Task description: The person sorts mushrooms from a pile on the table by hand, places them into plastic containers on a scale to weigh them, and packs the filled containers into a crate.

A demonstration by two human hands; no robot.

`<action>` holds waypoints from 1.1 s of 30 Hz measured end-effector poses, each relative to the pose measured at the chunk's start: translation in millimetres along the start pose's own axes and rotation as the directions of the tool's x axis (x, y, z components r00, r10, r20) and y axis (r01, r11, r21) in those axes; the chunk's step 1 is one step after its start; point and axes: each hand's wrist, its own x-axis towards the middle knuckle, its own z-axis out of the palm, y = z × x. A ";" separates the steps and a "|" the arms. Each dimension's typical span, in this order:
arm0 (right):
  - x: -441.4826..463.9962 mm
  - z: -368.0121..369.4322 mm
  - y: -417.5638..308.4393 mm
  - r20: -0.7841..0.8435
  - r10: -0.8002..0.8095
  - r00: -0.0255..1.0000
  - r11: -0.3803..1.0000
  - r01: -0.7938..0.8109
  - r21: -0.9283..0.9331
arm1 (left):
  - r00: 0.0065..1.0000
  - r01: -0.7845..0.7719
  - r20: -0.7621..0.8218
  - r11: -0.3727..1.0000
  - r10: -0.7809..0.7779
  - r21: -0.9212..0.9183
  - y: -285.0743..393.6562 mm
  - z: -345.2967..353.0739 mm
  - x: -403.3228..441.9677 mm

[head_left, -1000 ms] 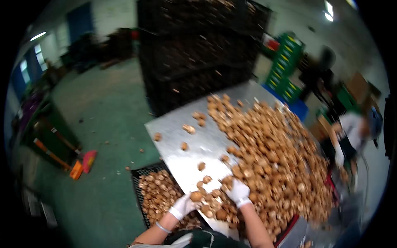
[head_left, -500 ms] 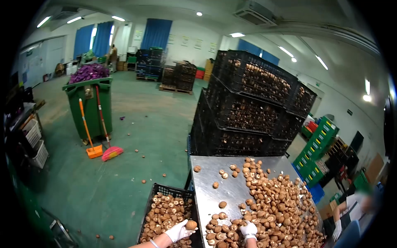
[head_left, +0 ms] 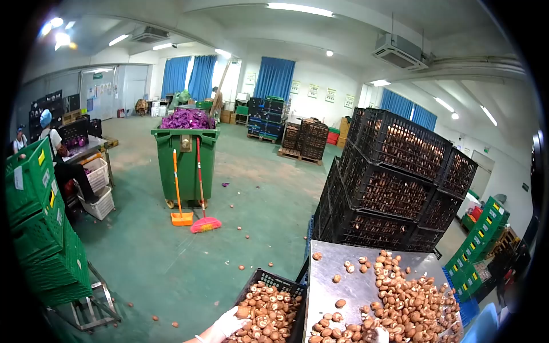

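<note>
Nearby, the left hand (head_left: 230, 322), in a white glove, reaches over the near left side of a black crate (head_left: 289, 282) with its fingers closed around one mushroom (head_left: 242, 312). More mushrooms (head_left: 269, 308) fill the crate below it. Over to the right, the right hand (head_left: 381, 335), also gloved, shows only in part at the near edge, among the heap (head_left: 409, 306) on the metal bench (head_left: 351, 286); how far open it is, and whether it has hold of anything, I cannot tell.

The heap covers the near and right parts of the bench, with a few loose caps lying apart on the left. Some show brown tops, others pale undersides. The crate sits just left of the bench, lower down.

Beyond the bench rises a stack (head_left: 394, 188) of black crates, loaded with mushrooms. Farther left stands a green bin (head_left: 171, 171) topped with purple scraps (head_left: 186, 118); an orange dustpan (head_left: 182, 219) and a pink broom (head_left: 206, 225) lean against its front. Green boxes (head_left: 43, 228) are piled at the far left edge, and a person (head_left: 54, 137) sits behind them.
</note>
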 end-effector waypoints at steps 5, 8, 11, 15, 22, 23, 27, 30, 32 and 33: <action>-12.2 16.7 -64.5 0.236 -0.226 0.945 0.890 0.101 0.445 | 0.999 -0.033 0.018 0.999 0.032 0.007 18.8 -12.0 -22.4; -30.9 58.5 -105.9 0.465 -0.330 0.822 0.884 0.097 0.457 | 0.996 -0.088 -0.025 0.991 0.091 0.105 24.2 -1.5 -13.6; -45.5 122.2 -101.3 0.559 -0.512 0.653 0.854 0.457 0.249 | 0.996 -0.093 0.006 0.989 0.093 0.117 7.1 41.1 -22.5; -92.5 131.2 -138.2 0.626 -0.679 0.384 0.664 0.685 0.301 | 0.993 0.112 -0.062 0.984 -0.104 0.139 -17.2 88.7 -50.0; -131.8 127.4 -140.2 0.734 -0.583 0.348 0.622 0.772 0.128 | 0.950 0.194 0.169 0.919 -0.264 0.343 -46.4 118.7 -53.2; -133.8 111.0 -153.4 0.810 -0.457 0.369 0.676 0.735 0.046 | 0.950 0.194 0.170 0.920 -0.263 0.342 -45.7 120.9 -52.6; -142.7 59.3 -160.8 0.667 -0.473 0.576 0.853 0.489 0.183 | 0.909 0.152 0.221 0.773 -0.354 0.616 -24.0 121.5 -37.4; -136.9 59.1 -133.8 0.592 -0.409 0.694 0.912 0.323 0.252 | 0.966 -0.210 0.246 0.800 0.081 0.563 5.8 120.7 -38.0; -135.8 54.4 -116.3 0.552 -0.333 0.765 0.931 0.173 0.321 | 0.931 -0.365 0.221 0.779 0.292 0.509 33.4 93.8 -25.4; -135.3 51.0 -112.2 0.538 -0.295 0.790 0.928 0.101 0.359 | 0.930 -0.359 0.106 0.813 0.351 0.459 51.9 78.5 -21.3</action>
